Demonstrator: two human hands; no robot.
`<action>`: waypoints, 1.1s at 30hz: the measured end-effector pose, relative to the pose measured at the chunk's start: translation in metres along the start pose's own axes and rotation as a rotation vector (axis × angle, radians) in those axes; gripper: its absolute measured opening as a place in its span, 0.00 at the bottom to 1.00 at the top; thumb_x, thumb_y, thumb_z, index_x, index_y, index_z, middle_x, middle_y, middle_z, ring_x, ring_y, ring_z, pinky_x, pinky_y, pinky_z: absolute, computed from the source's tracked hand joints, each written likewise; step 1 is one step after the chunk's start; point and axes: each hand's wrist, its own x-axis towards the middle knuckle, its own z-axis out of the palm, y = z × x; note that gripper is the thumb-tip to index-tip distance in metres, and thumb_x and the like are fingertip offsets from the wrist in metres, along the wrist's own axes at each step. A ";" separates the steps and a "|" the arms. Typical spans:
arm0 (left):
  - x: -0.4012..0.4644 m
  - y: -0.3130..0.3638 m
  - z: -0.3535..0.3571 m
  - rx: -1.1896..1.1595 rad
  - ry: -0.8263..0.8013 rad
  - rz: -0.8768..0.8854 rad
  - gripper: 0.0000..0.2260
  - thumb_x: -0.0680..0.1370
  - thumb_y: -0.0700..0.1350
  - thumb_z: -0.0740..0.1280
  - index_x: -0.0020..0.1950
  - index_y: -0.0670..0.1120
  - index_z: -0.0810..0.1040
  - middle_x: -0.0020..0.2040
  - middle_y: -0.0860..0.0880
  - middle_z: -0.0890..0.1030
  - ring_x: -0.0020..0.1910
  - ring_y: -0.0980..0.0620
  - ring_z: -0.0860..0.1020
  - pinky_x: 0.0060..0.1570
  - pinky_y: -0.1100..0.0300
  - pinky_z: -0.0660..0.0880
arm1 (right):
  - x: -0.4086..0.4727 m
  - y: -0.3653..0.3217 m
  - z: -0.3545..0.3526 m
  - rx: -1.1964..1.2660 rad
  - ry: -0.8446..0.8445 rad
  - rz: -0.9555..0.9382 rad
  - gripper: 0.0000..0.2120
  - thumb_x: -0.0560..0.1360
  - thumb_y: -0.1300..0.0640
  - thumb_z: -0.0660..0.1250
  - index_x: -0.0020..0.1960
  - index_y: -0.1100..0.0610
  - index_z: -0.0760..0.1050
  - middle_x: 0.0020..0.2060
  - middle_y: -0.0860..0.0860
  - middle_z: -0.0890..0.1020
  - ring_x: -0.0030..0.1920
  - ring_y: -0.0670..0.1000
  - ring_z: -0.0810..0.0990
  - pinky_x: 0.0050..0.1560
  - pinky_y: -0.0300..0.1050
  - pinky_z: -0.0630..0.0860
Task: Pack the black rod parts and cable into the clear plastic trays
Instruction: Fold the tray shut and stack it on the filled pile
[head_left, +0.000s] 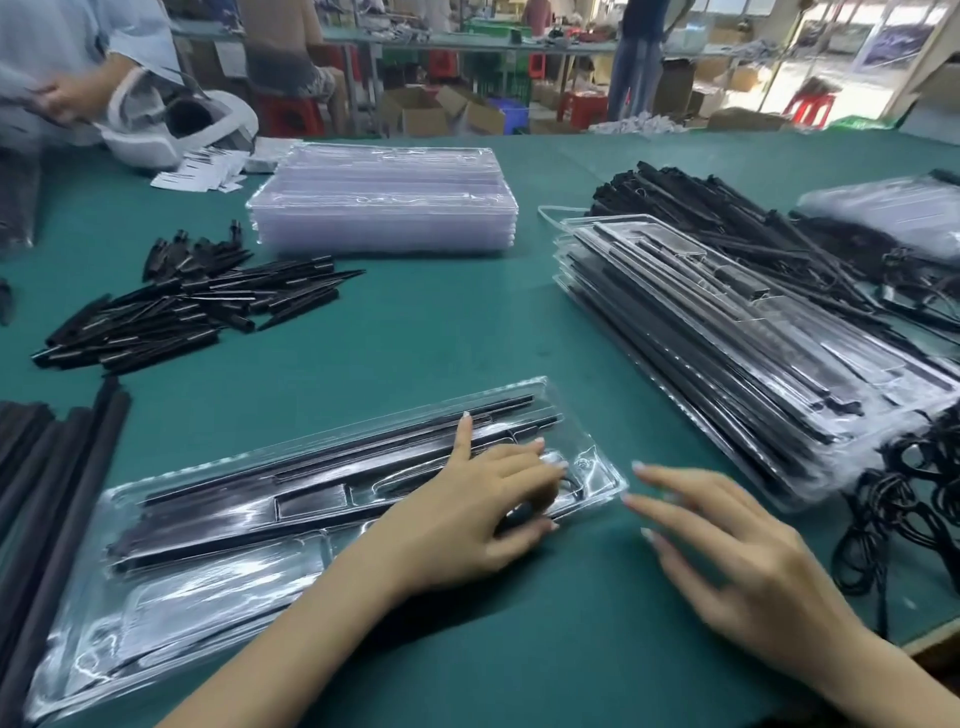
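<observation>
Clear plastic forms the tray (218, 540) lying slantwise on the green table (441, 343) in front of the person, with long black rods (332, 467) already seated in its upper channels. Its lower compartments look unfilled, and whether a cable is in it I cannot tell, so this tray seems partly packed. The left hand (483, 499) rests on the tray's right end, forefinger stretched along a rod and the other fingers bent down over the recess there, apparently pressing a part into place. The right hand (727, 545) hovers just right of the tray, fingers spread and holding nothing.

To the right a stack of filled trays (737, 332) suggests many are done. Behind it lies a heap of long rods (717, 218), and black cables (904, 519) sit in coils at the table's right edge. On the left are a pile of short tapered rod parts (192, 312) and thicker black tubes (57, 467). A stack of empty trays (384, 202) waits further back, so plenty remains.
</observation>
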 end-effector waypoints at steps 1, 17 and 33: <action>0.000 0.000 0.000 -0.005 0.005 -0.003 0.07 0.80 0.50 0.62 0.57 0.51 0.72 0.63 0.55 0.75 0.74 0.63 0.57 0.72 0.35 0.39 | 0.005 0.003 0.003 -0.010 -0.048 0.010 0.15 0.76 0.55 0.64 0.59 0.60 0.80 0.61 0.53 0.77 0.59 0.51 0.77 0.60 0.46 0.74; 0.001 0.001 -0.004 -0.130 0.034 -0.056 0.26 0.73 0.50 0.72 0.67 0.54 0.66 0.64 0.57 0.75 0.68 0.64 0.67 0.75 0.43 0.39 | 0.043 0.026 0.032 -0.095 0.020 -0.357 0.10 0.73 0.57 0.72 0.51 0.62 0.83 0.46 0.53 0.84 0.46 0.53 0.83 0.47 0.47 0.80; 0.001 0.009 -0.008 0.342 -0.077 -0.185 0.32 0.76 0.57 0.62 0.77 0.53 0.53 0.78 0.52 0.51 0.77 0.49 0.49 0.75 0.41 0.43 | 0.066 0.018 0.038 -0.351 0.106 -0.646 0.14 0.78 0.66 0.60 0.41 0.67 0.83 0.37 0.59 0.83 0.34 0.57 0.82 0.34 0.47 0.78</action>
